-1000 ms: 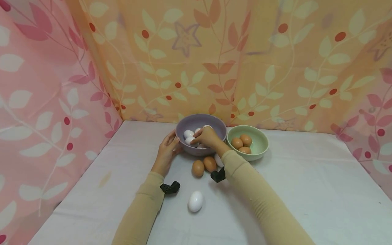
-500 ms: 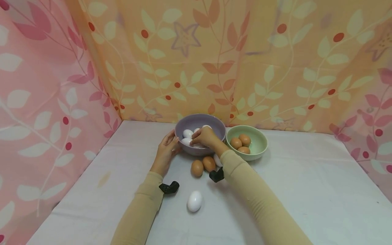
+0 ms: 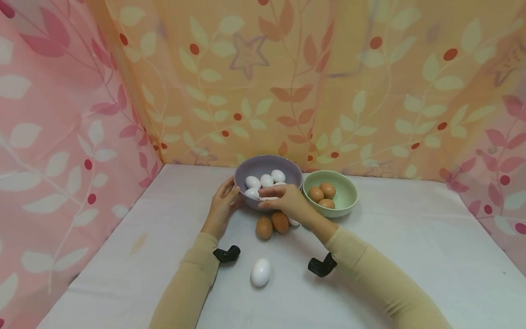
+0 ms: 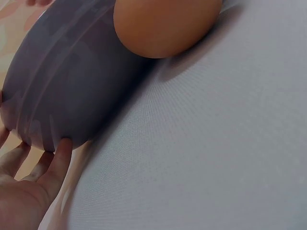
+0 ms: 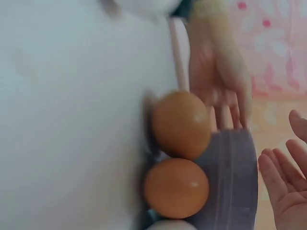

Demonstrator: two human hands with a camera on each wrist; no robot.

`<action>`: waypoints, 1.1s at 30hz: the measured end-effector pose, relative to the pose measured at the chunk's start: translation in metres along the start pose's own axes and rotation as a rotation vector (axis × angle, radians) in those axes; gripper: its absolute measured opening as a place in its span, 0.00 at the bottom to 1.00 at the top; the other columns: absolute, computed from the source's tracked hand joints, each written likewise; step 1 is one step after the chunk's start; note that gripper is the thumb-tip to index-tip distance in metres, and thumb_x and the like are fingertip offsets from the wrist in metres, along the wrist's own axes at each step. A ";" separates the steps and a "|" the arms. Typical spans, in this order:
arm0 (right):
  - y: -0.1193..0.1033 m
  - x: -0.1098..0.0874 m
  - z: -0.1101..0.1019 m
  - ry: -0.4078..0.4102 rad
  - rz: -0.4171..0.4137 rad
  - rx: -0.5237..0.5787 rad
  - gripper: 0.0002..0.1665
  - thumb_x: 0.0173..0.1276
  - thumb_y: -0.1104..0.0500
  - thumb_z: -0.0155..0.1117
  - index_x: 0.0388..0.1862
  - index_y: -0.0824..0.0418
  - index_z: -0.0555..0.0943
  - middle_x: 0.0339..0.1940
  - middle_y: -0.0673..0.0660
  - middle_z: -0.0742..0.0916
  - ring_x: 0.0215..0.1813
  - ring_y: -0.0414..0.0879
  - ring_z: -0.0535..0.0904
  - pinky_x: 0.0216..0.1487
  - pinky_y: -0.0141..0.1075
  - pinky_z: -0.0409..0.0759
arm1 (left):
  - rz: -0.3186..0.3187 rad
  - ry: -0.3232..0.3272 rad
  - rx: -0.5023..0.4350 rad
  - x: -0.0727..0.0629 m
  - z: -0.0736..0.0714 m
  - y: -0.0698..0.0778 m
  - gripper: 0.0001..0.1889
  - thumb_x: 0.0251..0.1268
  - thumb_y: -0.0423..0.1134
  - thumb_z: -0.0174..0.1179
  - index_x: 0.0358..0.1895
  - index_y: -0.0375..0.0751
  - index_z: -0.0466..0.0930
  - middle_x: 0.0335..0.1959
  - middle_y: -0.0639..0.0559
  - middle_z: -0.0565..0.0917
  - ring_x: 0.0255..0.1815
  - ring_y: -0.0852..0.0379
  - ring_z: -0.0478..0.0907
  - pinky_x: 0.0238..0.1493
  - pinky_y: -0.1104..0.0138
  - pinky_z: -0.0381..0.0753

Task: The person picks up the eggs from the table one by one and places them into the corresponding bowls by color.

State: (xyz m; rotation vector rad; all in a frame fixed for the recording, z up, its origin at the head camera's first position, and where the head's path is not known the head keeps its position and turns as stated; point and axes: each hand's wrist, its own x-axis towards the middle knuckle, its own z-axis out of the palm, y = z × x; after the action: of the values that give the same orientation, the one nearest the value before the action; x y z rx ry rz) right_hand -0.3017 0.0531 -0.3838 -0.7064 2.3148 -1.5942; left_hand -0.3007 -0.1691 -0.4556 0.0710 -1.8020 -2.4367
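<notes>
At 12 o'clock hangs a big orange cloth (image 3: 246, 105) with leaves on it, and in front of it is the white desk (image 3: 411, 237). The biggest thing on the desk is the purple bowl (image 3: 263, 165). It looks hard and smooth, so it may slide; its rim seems a good place to hold. The green bowl (image 3: 347, 194) sits just beside it, at 4 o'clock. The left hand (image 3: 223, 198) is at the purple bowl's 8 o'clock side, fingers spread, tips resting on the outside wall. The right hand (image 3: 289, 199) is at 5 o'clock, fingers and thumb apart, nothing between them. Then come the eggs. At least five white eggs (image 3: 252, 183) lie in the purple bowl, and three brown eggs (image 3: 316, 194) lie in the green bowl. On the desk, two more brown eggs (image 3: 264, 228) sit side by side at the purple bowl's 6 o'clock, with a partly hidden white egg (image 3: 294, 222) at their 3 o'clock. One lone white egg (image 3: 260, 273) lies further down at 6 o'clock. The eggs look light, slick and rolly, and their shells might crack, so a soft hold round the fat middle seems best.
</notes>
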 end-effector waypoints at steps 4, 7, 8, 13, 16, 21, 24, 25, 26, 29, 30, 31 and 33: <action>0.003 -0.028 -0.003 -0.044 0.003 0.005 0.26 0.57 0.56 0.78 0.55 0.61 0.85 0.57 0.57 0.87 0.61 0.46 0.82 0.59 0.31 0.80 | -0.010 0.006 -0.004 0.001 0.000 0.000 0.27 0.76 0.39 0.54 0.75 0.49 0.63 0.77 0.51 0.65 0.74 0.51 0.66 0.69 0.50 0.73; 0.003 -0.043 -0.004 -0.085 0.024 0.084 0.27 0.58 0.60 0.76 0.57 0.66 0.83 0.59 0.63 0.86 0.63 0.55 0.81 0.56 0.31 0.82 | -0.012 0.011 -0.004 0.001 -0.001 0.000 0.27 0.75 0.39 0.55 0.75 0.49 0.64 0.77 0.51 0.65 0.73 0.51 0.67 0.68 0.51 0.73; 0.003 -0.047 -0.004 -0.098 0.035 0.105 0.28 0.58 0.61 0.76 0.57 0.67 0.83 0.59 0.65 0.85 0.64 0.57 0.80 0.55 0.31 0.83 | -0.012 0.014 -0.006 0.001 -0.001 0.001 0.27 0.75 0.39 0.55 0.74 0.49 0.64 0.77 0.51 0.65 0.73 0.50 0.67 0.68 0.51 0.73; 0.006 -0.061 -0.003 -0.102 0.089 0.058 0.28 0.55 0.57 0.79 0.56 0.61 0.84 0.56 0.60 0.87 0.62 0.56 0.82 0.52 0.31 0.84 | -0.018 0.017 -0.007 0.001 0.000 0.001 0.27 0.75 0.40 0.55 0.75 0.49 0.63 0.77 0.51 0.65 0.74 0.51 0.66 0.68 0.51 0.73; 0.010 -0.066 0.001 -0.114 0.095 0.065 0.29 0.53 0.57 0.80 0.55 0.62 0.84 0.56 0.59 0.88 0.62 0.56 0.82 0.55 0.33 0.84 | -0.026 0.024 -0.012 0.001 0.001 0.002 0.27 0.75 0.39 0.55 0.75 0.49 0.64 0.77 0.51 0.66 0.74 0.50 0.66 0.68 0.51 0.73; 0.016 -0.071 0.009 -0.183 0.058 0.134 0.30 0.54 0.63 0.79 0.56 0.69 0.82 0.56 0.67 0.85 0.63 0.62 0.79 0.60 0.40 0.82 | -0.024 0.021 -0.007 0.001 0.003 0.002 0.27 0.76 0.38 0.54 0.75 0.48 0.63 0.77 0.50 0.65 0.74 0.49 0.66 0.70 0.50 0.72; 0.018 -0.075 0.011 -0.214 0.047 0.125 0.29 0.54 0.63 0.79 0.55 0.69 0.82 0.56 0.68 0.85 0.62 0.63 0.79 0.61 0.42 0.82 | -0.023 0.022 -0.004 0.001 0.002 0.002 0.27 0.76 0.38 0.54 0.75 0.48 0.63 0.77 0.51 0.65 0.75 0.50 0.65 0.70 0.49 0.72; 0.019 -0.075 0.012 -0.221 0.050 0.119 0.29 0.54 0.63 0.79 0.55 0.68 0.83 0.56 0.68 0.85 0.62 0.62 0.80 0.61 0.42 0.82 | -0.022 0.021 -0.003 0.001 0.002 0.002 0.27 0.76 0.38 0.54 0.75 0.48 0.63 0.77 0.51 0.65 0.75 0.50 0.65 0.70 0.49 0.72; 0.020 -0.076 0.013 -0.229 0.056 0.120 0.29 0.54 0.63 0.79 0.55 0.68 0.83 0.56 0.68 0.85 0.62 0.62 0.80 0.61 0.42 0.82 | -0.021 0.021 -0.003 0.001 0.002 0.002 0.27 0.76 0.38 0.54 0.75 0.48 0.63 0.77 0.51 0.65 0.75 0.51 0.65 0.70 0.49 0.71; 0.022 -0.078 0.015 -0.244 0.064 0.104 0.29 0.54 0.62 0.79 0.55 0.68 0.83 0.55 0.68 0.86 0.61 0.58 0.81 0.61 0.40 0.82 | -0.021 0.016 -0.005 0.001 0.001 0.002 0.27 0.76 0.38 0.54 0.75 0.48 0.63 0.77 0.51 0.65 0.75 0.51 0.65 0.70 0.50 0.71; 0.022 -0.079 0.016 -0.249 0.067 0.098 0.29 0.54 0.62 0.79 0.55 0.68 0.83 0.55 0.67 0.86 0.61 0.56 0.81 0.61 0.40 0.82 | -0.021 0.014 -0.007 0.001 0.001 0.002 0.27 0.76 0.38 0.54 0.75 0.48 0.63 0.77 0.51 0.65 0.74 0.51 0.66 0.70 0.50 0.71; 0.023 -0.080 0.017 -0.257 0.065 0.094 0.29 0.54 0.62 0.79 0.55 0.69 0.82 0.55 0.68 0.86 0.61 0.54 0.81 0.61 0.40 0.82 | -0.021 0.014 -0.006 0.000 0.001 0.002 0.27 0.76 0.39 0.54 0.75 0.49 0.63 0.77 0.51 0.65 0.74 0.51 0.66 0.70 0.50 0.71; 0.023 -0.081 0.019 -0.271 0.067 0.091 0.30 0.53 0.63 0.79 0.55 0.70 0.82 0.54 0.67 0.86 0.60 0.51 0.82 0.61 0.40 0.82 | -0.021 0.013 -0.006 0.000 0.001 0.003 0.27 0.76 0.38 0.54 0.75 0.48 0.63 0.77 0.51 0.65 0.74 0.51 0.66 0.70 0.50 0.71</action>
State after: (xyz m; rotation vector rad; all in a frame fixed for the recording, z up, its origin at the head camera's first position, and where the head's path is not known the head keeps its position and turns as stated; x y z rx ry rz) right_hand -0.2298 0.0858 -0.4186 -0.7634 2.0386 -1.4634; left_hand -0.3009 -0.1686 -0.4528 0.1063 -1.7976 -2.4501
